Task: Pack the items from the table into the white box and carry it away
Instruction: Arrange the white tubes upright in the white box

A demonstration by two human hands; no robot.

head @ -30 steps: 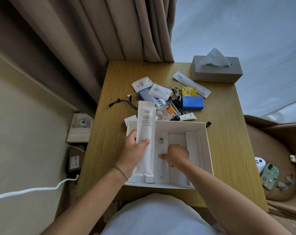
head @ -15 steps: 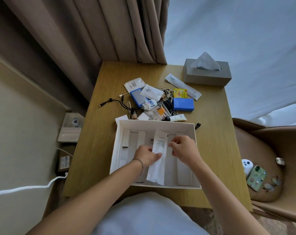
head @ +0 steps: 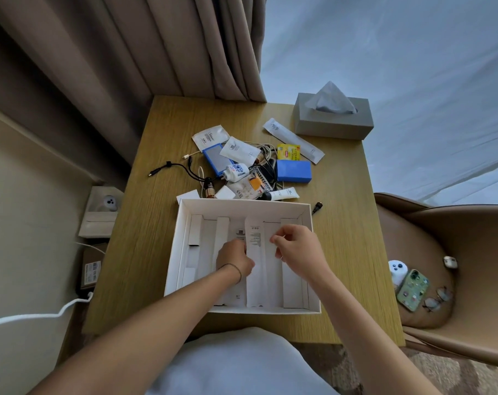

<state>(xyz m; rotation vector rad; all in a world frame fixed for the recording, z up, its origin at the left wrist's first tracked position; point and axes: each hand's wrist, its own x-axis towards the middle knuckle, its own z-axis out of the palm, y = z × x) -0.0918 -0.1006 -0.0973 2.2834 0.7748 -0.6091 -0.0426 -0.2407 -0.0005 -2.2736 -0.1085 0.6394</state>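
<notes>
Early stage: both hands, left hand (head: 233, 259) and right hand (head: 294, 245), pinch a long white sachet (head: 255, 269) flat inside the white box (head: 243, 205); item pile (head: 242, 169) on the worktop (head: 162, 223) unpacked.

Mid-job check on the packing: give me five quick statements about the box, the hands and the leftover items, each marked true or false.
1. The white box sits open on the table. True.
2. Both hands are inside the box, on a long white packet. True: the left hand and right hand touch it.
3. The blue box is already packed. False: it lies on the table beyond the white box.
4. The tissue box stands at the table's far right corner. True.
5. The phone lies on the table. False: it lies on the chair.
</notes>
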